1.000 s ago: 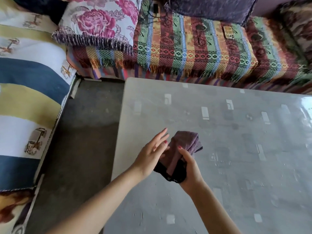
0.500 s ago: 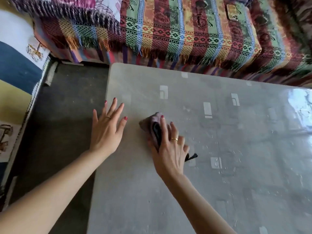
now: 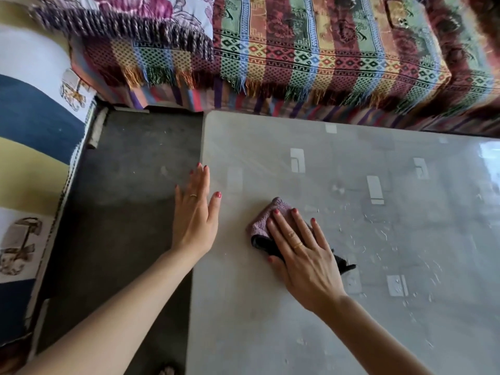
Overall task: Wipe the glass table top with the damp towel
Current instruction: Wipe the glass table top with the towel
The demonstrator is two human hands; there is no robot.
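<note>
Towel (image 3: 263, 221) half-hidden under right hand (image 3: 303, 255)

The right hand (image 3: 303, 250) covers most of the towel (image 3: 261, 226), so its full shape cannot be told. The bench (image 3: 351, 334) is cut off at the right and bottom edges. The fringed cushion (image 3: 127, 20) at top left is blurred and cropped.

No readable text anywhere here, no labels, brands or numbers. The pale rectangular marks under the glass table top (image 3: 324, 307) carry no legible lettering, and the striped woven throw (image 3: 311, 55) shows only patterns.
</note>
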